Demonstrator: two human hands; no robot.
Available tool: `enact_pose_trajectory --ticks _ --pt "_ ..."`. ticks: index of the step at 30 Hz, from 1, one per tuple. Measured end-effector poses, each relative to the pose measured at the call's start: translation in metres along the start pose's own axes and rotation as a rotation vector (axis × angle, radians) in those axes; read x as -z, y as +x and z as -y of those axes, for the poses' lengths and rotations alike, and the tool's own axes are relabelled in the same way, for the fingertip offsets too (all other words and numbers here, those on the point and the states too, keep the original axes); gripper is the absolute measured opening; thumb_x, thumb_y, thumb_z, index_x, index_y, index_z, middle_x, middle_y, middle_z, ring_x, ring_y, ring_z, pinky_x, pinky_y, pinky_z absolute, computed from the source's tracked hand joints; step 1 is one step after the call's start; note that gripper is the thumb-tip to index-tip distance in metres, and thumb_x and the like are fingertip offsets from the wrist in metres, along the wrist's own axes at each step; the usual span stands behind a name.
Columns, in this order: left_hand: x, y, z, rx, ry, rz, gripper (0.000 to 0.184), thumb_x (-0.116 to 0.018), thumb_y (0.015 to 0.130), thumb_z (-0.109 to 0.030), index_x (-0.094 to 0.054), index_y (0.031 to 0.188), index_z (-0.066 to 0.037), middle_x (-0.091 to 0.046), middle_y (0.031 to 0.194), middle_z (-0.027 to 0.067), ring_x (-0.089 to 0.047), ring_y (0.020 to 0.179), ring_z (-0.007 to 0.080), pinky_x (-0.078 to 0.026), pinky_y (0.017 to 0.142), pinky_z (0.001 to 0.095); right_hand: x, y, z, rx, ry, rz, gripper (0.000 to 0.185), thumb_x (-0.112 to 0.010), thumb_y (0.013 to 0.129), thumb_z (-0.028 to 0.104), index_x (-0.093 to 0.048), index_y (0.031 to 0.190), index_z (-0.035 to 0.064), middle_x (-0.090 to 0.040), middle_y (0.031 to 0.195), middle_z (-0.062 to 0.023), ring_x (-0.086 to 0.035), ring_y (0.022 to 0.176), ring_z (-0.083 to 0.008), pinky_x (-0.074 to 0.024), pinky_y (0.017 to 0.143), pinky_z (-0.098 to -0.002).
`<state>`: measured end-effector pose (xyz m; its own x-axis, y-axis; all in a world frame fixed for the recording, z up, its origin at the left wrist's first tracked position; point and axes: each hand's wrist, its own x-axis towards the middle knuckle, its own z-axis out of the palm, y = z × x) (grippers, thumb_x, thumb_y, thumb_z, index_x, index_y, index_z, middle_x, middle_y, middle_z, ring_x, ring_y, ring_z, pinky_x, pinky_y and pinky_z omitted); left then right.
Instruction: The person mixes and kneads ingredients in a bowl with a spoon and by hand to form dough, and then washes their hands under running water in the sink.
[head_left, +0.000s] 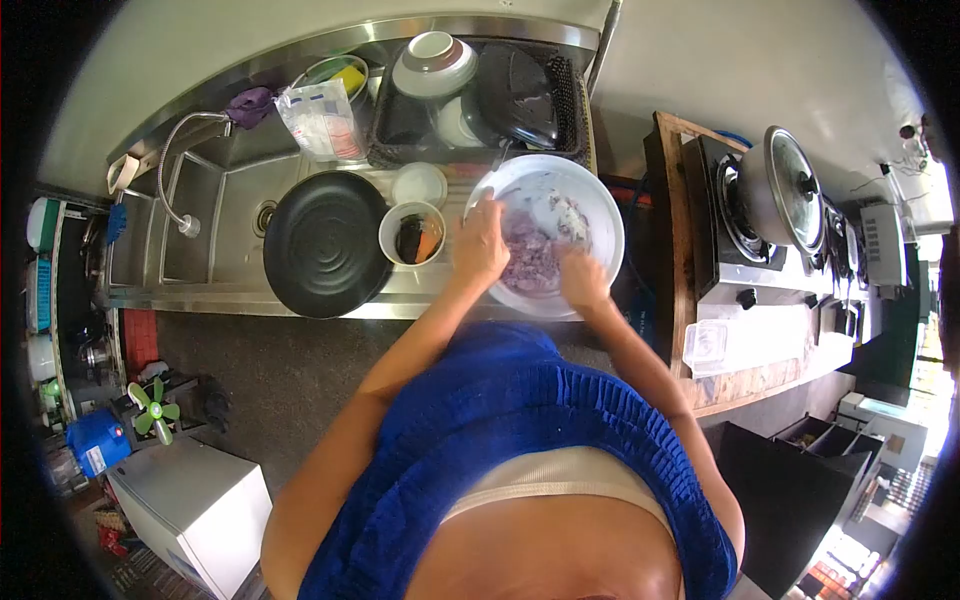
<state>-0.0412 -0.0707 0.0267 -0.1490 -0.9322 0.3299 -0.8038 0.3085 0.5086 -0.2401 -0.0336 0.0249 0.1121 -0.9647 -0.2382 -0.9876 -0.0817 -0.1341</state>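
On smooth steel counter (pixel 220 299) | round white bowl (pixel 610 235) | lumpy purplish mixture (pixel 529 258)

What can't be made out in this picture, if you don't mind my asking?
Head view: the fingertips of the right hand, motion-blurred against the purplish mixture.
Head view: whether the left hand grips the white bowl; its back hides any contact.
Head view: what, if anything, the pot holds; its lid covers it.
Head view: print on the plastic bag, too small to read.
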Motion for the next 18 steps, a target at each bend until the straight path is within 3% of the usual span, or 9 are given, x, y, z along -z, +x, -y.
enact_pose_trajectory --ticks 3,5,11,15,18 --pt "0.002 -0.002 0.002 0.034 -0.046 0.026 0.044 -0.058 0.073 0.003 -0.048 0.114 -0.008 -0.047 0.137 0.0166 -0.051 0.12 0.0323 -0.037 0.095 0.0532 0.015 -0.02 0.025 -0.008 0.069 0.049 0.029 -0.047 0.084 0.008 -0.067 0.105 0.0087 -0.067 0.098 -0.0198 -0.067 0.085 -0.0395 -0.0543 0.074 -0.048" --pt "0.003 0.001 0.003 0.01 -0.067 0.014 0.042 -0.058 0.073 0.003 -0.049 0.113 -0.008 -0.047 0.137 0.0171 -0.051 0.121 0.0321 -0.036 0.097 0.0538 0.033 -0.029 0.029 0.142 0.153 -0.15 0.029 -0.051 0.083 0.006 -0.062 0.11 0.0071 -0.067 0.096 -0.0183 -0.067 0.083 -0.0398 -0.0559 0.073 -0.0461" --pt "0.0 -0.002 0.005 -0.021 -0.08 -0.078 0.04 -0.054 0.074 0.004 -0.05 0.112 -0.007 -0.049 0.136 0.0179 -0.052 0.118 0.0316 -0.037 0.092 0.0514 0.071 -0.043 0.035 0.086 0.125 0.001 0.05 -0.053 0.078 0.002 -0.059 0.126 0.0166 -0.066 0.1 -0.0183 -0.067 0.086 -0.0385 -0.0545 0.076 -0.0463" --pt "0.004 0.001 0.004 -0.042 -0.085 -0.053 0.04 -0.054 0.074 0.003 -0.05 0.112 -0.008 -0.05 0.135 0.0171 -0.054 0.114 0.0307 -0.037 0.088 0.0485 0.035 -0.025 0.019 0.135 0.145 -0.001 0.052 -0.052 0.078 0.003 -0.06 0.126 0.0217 -0.067 0.099 -0.018 -0.067 0.085 -0.0384 -0.0546 0.076 -0.0458" --pt "0.002 0.001 0.006 -0.06 -0.071 -0.023 0.039 -0.056 0.074 0.002 -0.05 0.112 -0.008 -0.052 0.134 0.0169 -0.056 0.11 0.0298 -0.038 0.086 0.0462 0.01 -0.009 0.013 0.106 0.239 0.135 0.047 -0.05 0.079 0.006 -0.065 0.121 0.0231 -0.068 0.099 -0.0182 -0.068 0.087 -0.0376 -0.0545 0.077 -0.0458"
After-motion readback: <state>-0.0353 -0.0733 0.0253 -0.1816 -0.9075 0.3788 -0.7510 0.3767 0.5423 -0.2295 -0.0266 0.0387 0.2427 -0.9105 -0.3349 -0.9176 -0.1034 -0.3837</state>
